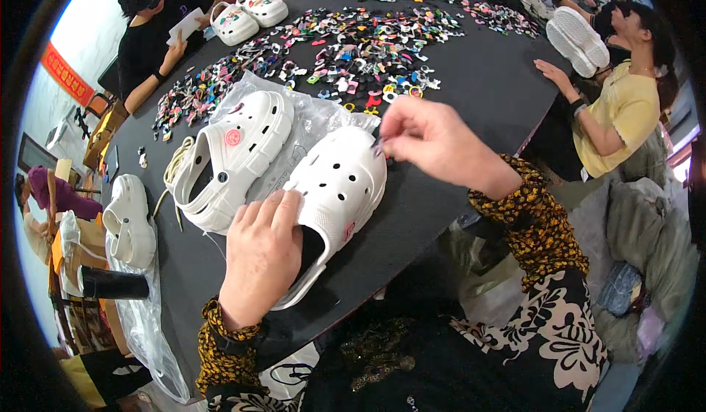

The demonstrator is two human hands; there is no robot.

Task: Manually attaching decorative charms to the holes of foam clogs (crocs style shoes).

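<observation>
A white clog (344, 168) with round holes lies tilted in front of me, its toe pointing away. My left hand (259, 254) is wrapped round its opening near the heel, fingers on the upper. At the toe's right side my right hand (441, 144) is closed in a pinch on a small purplish shoe charm (379, 147), slightly blurred, which touches the clog by a hole. A pinkish charm (349, 230) sits on the clog's side. To the left, on clear plastic wrap (312, 110), rests another white clog (254, 129) with a round pink charm.
Many colourful shoe charms (368, 52) spread over the dark table (489, 103). A cream cord (176, 163) lies by the second clog. One more white clog (131, 221) and a black cylinder (114, 283) are at the left edge. Co-workers sit around the table, a pair of decorated clogs (261, 9) beside one.
</observation>
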